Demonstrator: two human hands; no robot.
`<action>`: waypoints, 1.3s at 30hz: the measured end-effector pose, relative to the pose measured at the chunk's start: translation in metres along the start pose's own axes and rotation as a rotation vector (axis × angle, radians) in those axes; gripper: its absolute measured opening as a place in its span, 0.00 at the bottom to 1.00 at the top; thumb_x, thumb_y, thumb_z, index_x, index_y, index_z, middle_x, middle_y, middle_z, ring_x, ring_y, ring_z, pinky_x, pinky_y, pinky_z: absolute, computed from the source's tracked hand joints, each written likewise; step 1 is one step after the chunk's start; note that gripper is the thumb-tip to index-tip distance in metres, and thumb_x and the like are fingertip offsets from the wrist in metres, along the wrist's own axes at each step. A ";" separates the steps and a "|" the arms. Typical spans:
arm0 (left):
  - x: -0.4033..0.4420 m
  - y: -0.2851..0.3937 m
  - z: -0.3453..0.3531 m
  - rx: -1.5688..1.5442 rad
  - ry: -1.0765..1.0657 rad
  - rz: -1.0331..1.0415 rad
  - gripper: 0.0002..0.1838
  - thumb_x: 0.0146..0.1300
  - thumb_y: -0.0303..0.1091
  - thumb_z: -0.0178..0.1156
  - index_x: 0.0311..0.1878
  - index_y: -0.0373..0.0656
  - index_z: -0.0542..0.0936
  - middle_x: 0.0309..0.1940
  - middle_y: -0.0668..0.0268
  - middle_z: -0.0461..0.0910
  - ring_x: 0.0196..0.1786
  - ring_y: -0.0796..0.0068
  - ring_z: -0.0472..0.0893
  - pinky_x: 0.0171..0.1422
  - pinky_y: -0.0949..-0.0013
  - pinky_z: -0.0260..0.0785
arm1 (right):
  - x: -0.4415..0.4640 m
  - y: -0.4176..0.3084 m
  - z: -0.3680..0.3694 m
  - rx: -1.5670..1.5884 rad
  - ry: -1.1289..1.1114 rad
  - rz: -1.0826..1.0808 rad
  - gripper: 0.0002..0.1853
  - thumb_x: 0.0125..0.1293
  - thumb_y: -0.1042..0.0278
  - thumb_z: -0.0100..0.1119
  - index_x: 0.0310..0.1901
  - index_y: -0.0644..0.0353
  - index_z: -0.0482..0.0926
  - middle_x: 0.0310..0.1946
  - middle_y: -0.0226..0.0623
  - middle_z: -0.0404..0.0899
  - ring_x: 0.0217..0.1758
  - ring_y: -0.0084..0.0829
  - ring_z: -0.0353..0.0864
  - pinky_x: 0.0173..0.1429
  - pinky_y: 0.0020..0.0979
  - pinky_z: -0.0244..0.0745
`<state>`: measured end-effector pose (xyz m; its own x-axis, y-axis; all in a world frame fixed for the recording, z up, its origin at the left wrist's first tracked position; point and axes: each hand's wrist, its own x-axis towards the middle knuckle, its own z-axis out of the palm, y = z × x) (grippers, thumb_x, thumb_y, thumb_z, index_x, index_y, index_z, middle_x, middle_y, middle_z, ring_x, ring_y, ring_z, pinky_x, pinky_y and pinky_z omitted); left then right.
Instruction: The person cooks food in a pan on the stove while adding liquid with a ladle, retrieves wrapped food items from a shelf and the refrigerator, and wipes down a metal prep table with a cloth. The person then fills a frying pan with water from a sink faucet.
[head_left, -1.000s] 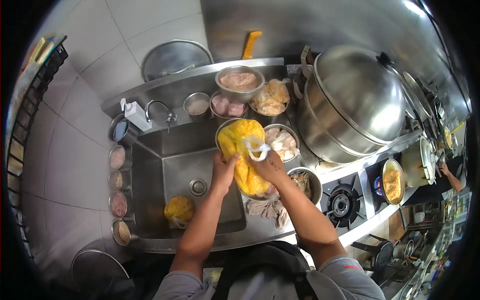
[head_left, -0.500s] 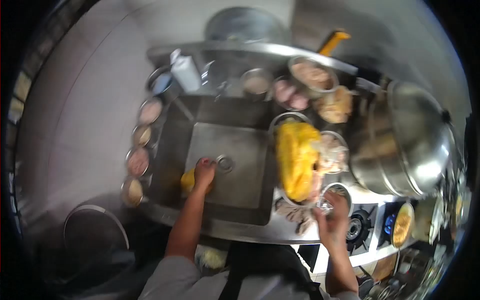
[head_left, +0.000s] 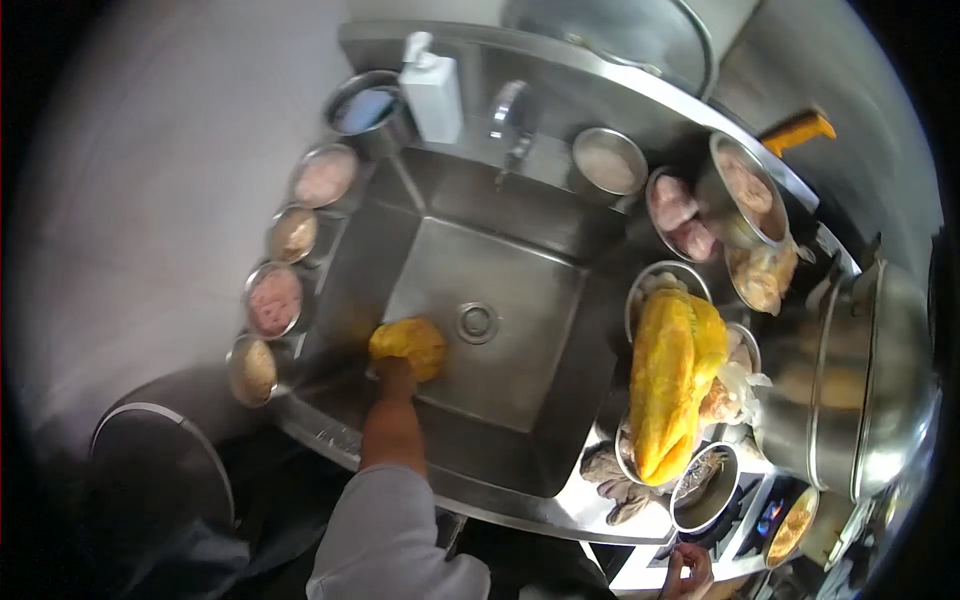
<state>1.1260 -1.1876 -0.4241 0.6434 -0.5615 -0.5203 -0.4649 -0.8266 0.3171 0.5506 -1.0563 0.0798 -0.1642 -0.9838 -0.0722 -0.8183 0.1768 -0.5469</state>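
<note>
In the sink (head_left: 500, 370), my left hand (head_left: 393, 372) is at a rounded yellow lump (head_left: 415, 343), left of the drain. Its fingers are mostly hidden against the lump, and the hand looks closed on it. My right hand (head_left: 688, 572) is low at the right, by the front edge of the stove, fingers curled together; anything in them is too small to make out. Above it stands a metal pot (head_left: 735, 492) with dark contents. A large yellow bird carcass, seemingly a chicken (head_left: 672, 385), lies across bowls right of the sink.
Bowls of pale and pink meat line the sink's left rim, one of them a pink-filled bowl (head_left: 273, 300). Behind are a white pump bottle (head_left: 432, 98) and a faucet (head_left: 512, 120). A big steel pot (head_left: 840, 380), a lit burner (head_left: 768, 520) and an orange-handled tool (head_left: 800, 132) are at right.
My right hand has moved down and away from the pot, toward the stove's front edge. My left hand stays at the yellow lump, which now shows more. The view has shifted left and turned.
</note>
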 end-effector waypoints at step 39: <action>-0.393 0.574 -0.195 -0.112 -0.164 1.170 0.18 0.48 0.45 0.62 0.23 0.35 0.81 0.23 0.50 0.81 0.31 0.56 0.82 0.38 0.58 0.72 | -0.095 0.060 -0.066 0.347 0.414 0.023 0.03 0.60 0.77 0.60 0.34 0.67 0.78 0.29 0.40 0.80 0.29 0.27 0.79 0.37 0.27 0.74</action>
<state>0.7250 -1.4488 0.1170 -0.2265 -0.9732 0.0391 -0.6576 0.1824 0.7310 0.4809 -0.9507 0.1085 -0.4408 -0.8730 0.2086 -0.5930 0.1088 -0.7978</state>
